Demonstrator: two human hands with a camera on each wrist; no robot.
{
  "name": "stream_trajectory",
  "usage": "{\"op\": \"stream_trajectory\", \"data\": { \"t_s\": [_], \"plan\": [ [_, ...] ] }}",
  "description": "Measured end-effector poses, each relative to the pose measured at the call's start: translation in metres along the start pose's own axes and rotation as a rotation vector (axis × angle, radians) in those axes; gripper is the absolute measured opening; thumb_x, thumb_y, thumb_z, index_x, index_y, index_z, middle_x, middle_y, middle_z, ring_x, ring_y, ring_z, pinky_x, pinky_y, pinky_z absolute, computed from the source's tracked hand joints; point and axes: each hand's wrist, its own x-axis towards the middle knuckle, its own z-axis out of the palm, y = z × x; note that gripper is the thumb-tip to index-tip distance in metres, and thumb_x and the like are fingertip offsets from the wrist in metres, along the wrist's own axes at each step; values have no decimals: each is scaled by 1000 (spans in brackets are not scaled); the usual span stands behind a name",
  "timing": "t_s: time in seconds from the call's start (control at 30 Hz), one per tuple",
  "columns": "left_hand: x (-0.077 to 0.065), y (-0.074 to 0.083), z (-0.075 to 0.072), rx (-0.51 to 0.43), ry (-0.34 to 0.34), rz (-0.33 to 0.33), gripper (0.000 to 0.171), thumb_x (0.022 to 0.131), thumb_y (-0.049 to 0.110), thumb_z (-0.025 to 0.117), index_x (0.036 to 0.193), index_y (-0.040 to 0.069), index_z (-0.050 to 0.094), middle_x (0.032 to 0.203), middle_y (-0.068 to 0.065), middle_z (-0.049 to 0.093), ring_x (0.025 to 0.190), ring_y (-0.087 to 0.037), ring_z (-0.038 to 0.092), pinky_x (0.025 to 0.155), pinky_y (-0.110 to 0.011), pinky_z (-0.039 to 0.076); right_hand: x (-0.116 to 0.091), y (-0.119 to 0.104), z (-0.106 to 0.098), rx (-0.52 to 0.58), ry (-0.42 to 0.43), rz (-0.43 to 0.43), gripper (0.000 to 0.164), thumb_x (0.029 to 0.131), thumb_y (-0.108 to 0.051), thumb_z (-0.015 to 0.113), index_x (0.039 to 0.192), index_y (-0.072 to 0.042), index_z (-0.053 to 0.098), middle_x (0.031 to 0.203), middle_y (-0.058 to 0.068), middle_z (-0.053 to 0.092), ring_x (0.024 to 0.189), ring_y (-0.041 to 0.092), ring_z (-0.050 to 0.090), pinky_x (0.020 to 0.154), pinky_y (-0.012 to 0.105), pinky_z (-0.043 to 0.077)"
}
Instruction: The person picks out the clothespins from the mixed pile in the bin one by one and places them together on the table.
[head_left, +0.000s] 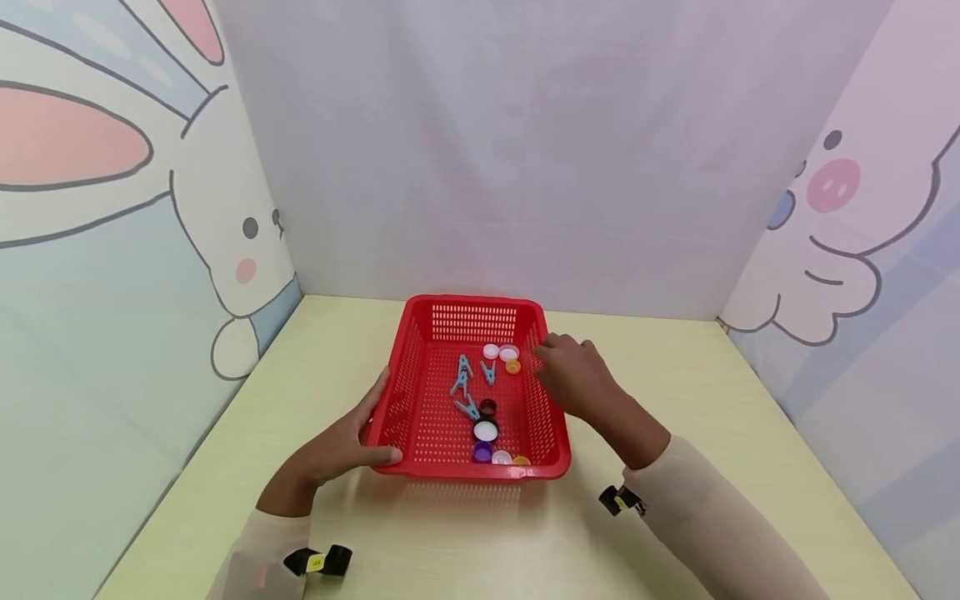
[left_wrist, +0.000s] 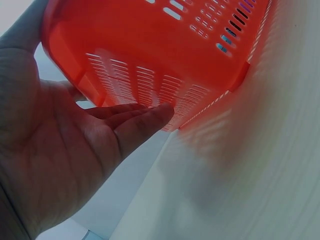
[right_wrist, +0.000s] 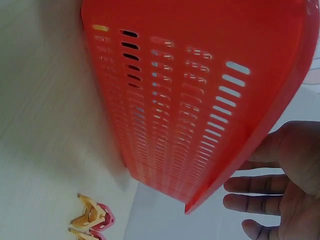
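Note:
A red plastic basket [head_left: 468, 471] with slotted walls stands on the table. My left hand [head_left: 341, 446] grips its near left corner, thumb over the rim and fingers along the outer wall [left_wrist: 135, 75]. At the right rim is my right hand [head_left: 577, 375], its fingers loosely bent outside the wall in the right wrist view; nothing shows in its grasp, and contact with the rim is unclear. Inside lie several light-blue clothespins [head_left: 489, 372] and bottle caps, including a purple cap [head_left: 483, 452], a black-rimmed white cap [head_left: 486, 431] and an orange cap [head_left: 513, 367].
Yellow clothespins [right_wrist: 88, 212] and a pinkish-red clothespin [right_wrist: 105, 216] lie on the table [head_left: 660, 358] beyond the basket's right side; the head view hides them. A plain curtain [head_left: 525, 150] rises at the back. Cartoon-printed panels stand left and right.

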Motion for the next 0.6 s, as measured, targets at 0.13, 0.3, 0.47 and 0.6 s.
{"op": "stream_trajectory", "data": {
  "t_s": [0.13,0.3,0.47,0.6],
  "plan": [
    [0,2,-1,2,-5,1,131,88,18,87,176,30,-9,164,-29,32,142,-45,49,91,-38,68,2,-11,2,39,-49,-21,55,85,-27,94,136,-16,78,128,10,76,124,31,69,103,58,58],
    [0,2,0,-1,-5,-1,131,88,20,87,176,30,-9,165,-28,32,142,-46,49,92,-38,68,7,-22,8,67,-115,-78,56,87,-28,94,139,-19,77,133,8,75,129,29,67,109,60,53],
    [1,1,1,-3,-5,-2,132,88,20,88,176,30,-9,165,-29,31,141,-46,49,92,-38,68,11,-31,14,59,-211,-152,48,91,-31,90,136,-19,78,132,8,77,127,29,68,106,58,51],
    [1,1,0,-9,-5,0,131,88,17,87,176,30,-9,164,-29,31,142,-47,49,92,-38,68,15,-37,19,39,-289,-189,47,92,-33,88,137,-21,79,133,8,77,126,29,68,103,55,51]
  ]
}}
